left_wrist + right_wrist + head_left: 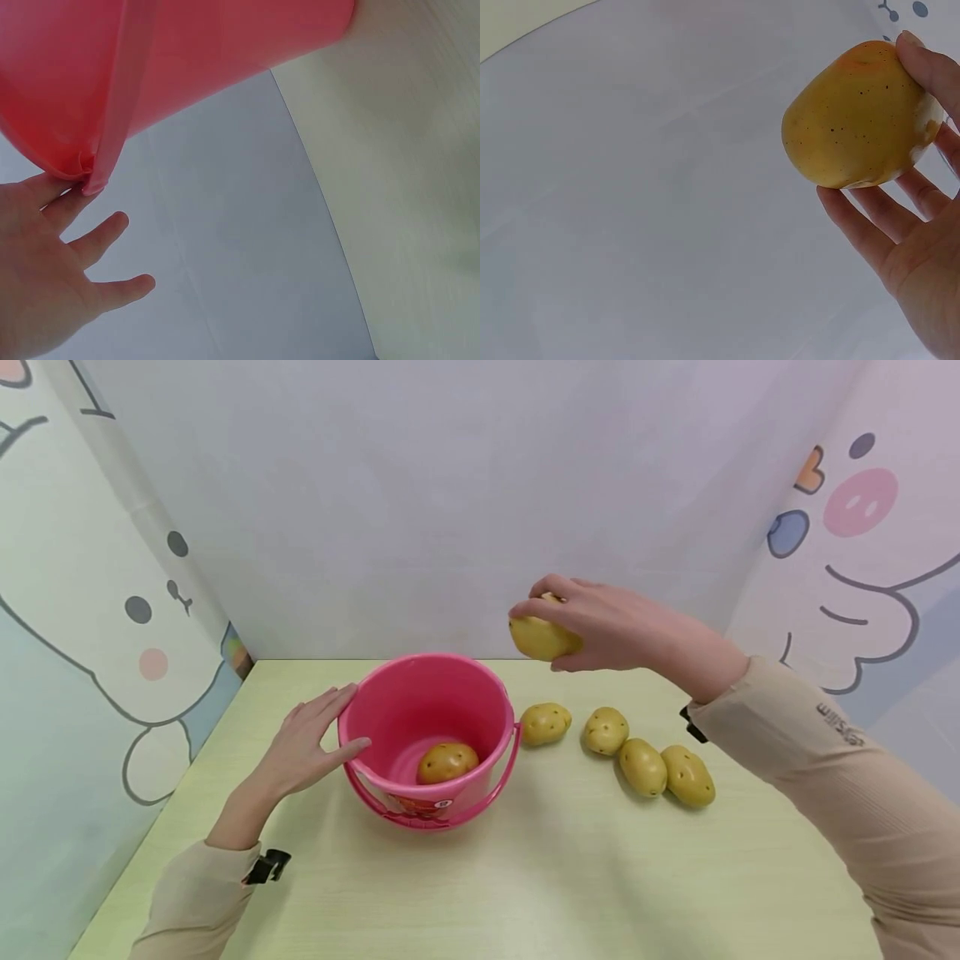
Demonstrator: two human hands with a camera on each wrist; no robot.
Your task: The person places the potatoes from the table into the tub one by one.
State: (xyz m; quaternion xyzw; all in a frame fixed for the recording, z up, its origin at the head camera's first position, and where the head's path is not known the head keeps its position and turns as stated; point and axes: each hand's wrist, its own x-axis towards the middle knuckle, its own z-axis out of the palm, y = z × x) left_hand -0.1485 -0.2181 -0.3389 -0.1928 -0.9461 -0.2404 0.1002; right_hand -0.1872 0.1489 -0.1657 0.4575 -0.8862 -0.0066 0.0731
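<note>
High over the table, to the right of a pink bucket [427, 693], my right hand [603, 622] grips a yellow potato [538, 639]. The right wrist view shows the thumb on one side of this speckled potato [855, 124] and the fingertips on the other. My left hand [300, 747] rests at the bucket's left rim, its fingers spread and mostly straight. Seen from the left wrist, fingertips touch the rim near the handle joint [94, 176]. One brownish potato [447, 763] lies inside the bucket, which stands upright.
Right of the bucket, several potatoes lie on the pale wooden table [525, 877]: one potato [545, 723] close to the bucket, the others in a slanting row [642, 767]. The bucket's handle [502, 781] hangs down at the front. A light curtain [450, 510] rises behind the table's back edge.
</note>
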